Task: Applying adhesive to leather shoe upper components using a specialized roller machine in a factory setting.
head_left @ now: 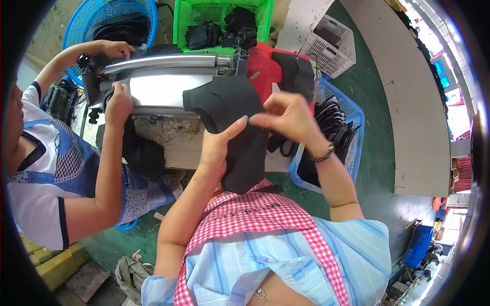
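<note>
My left hand grips a black, shaped flat piece of soft sheet material by its left edge, thumb lying on top. The piece hangs before my chest, its upper end overlapping the front of a roller machine. At the piece's right edge is my right hand, with fingers curled and its thumb pointing at my left thumb. What those fingers pinch, if anything, is hidden. Beyond it, more black pieces lie on a red surface.
At left, a co-worker's hands rest on the machine. A blue basket of black strips stands to my right. Behind are a green crate, a round blue basket and a white crate. Loose threads lie below the machine.
</note>
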Available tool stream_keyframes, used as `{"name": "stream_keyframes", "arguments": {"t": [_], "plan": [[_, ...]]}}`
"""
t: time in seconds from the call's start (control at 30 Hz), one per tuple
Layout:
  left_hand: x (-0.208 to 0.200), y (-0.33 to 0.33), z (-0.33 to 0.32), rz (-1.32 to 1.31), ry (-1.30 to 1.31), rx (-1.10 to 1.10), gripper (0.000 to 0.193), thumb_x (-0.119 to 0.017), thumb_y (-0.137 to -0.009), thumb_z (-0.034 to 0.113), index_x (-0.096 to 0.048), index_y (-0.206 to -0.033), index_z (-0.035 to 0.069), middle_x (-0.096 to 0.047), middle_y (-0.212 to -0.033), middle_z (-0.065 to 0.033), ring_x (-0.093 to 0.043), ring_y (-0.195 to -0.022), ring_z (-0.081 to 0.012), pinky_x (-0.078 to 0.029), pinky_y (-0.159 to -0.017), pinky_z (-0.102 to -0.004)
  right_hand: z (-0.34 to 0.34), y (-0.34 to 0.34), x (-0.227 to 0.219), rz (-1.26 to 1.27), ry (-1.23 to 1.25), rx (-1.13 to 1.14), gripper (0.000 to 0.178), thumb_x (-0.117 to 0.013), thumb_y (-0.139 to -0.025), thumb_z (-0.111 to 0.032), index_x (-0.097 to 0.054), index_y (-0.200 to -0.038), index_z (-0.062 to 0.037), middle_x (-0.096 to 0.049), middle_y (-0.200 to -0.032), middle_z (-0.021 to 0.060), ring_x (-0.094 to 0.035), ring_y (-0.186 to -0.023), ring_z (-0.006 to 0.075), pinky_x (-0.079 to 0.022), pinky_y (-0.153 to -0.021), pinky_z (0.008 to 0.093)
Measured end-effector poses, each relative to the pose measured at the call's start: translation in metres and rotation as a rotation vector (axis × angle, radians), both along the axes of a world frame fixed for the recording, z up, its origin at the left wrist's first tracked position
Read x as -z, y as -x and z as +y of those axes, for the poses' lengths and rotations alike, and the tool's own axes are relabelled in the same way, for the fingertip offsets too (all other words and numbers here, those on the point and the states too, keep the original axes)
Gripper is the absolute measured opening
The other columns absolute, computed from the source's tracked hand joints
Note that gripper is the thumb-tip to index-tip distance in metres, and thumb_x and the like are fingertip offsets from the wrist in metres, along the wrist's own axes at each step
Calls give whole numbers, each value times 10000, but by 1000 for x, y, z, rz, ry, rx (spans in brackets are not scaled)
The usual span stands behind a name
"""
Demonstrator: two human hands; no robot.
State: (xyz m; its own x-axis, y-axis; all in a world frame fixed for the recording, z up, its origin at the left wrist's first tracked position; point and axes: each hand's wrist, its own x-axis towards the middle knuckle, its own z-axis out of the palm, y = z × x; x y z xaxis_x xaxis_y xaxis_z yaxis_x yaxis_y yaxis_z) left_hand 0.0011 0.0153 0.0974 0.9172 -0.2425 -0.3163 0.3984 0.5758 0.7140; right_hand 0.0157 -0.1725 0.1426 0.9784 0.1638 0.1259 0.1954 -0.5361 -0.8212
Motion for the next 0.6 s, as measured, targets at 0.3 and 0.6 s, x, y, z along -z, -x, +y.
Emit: {"name": "stream_keyframes", "arguments": {"t": [0.3,0.6], "plan": [[2,1,5,82,47,27,379,-728,-780,105,-577,-1115,11,-615,-1048,-84,-617,-897,-189,-505,-800,-317,-54,-15,1,-21,-254,99,127,-619,-837,-35,-670,-949,-4,-640,-786,-38,-552,-667,19,-445,-569,179],[-4,3,-6,-5,31,-22,368,-730,-765,67,-581,-1098,15,-618,-1011,-72,-614,-902,-187,-504,-804,-323,-106,-61,24,-712,541,610,301,-697,-813,-287,-638,-913,-9,-662,-783,103,-621,-695,148,-485,-646,269]]}}
